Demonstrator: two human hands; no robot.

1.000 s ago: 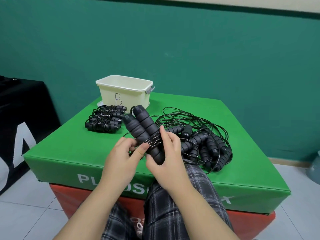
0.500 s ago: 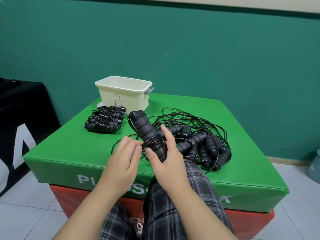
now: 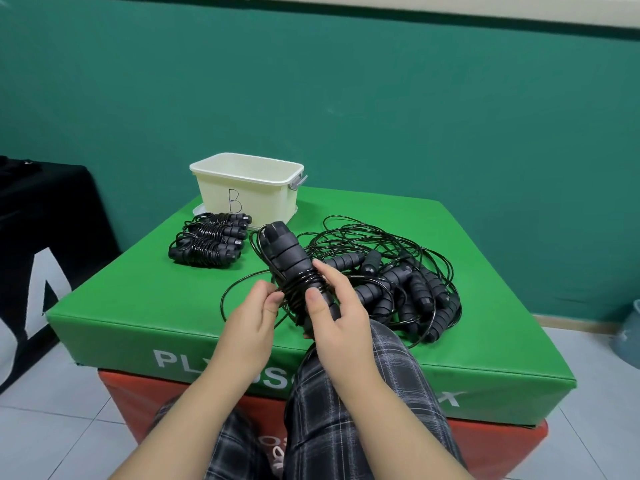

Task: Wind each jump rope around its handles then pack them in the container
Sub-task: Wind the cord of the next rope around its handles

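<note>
Black handles in right hand, mid-mat.

1. Bare green mat lies open at the near left, a free path for a hand.
2. Wound rope bundles sit just in front of the cream container, blocking its near side.
3. A loose rope tangle (handles and loops) fills the right half.

Gym-like room: stacked foam plyo boxes, teal wall, tiled floor.
</note>
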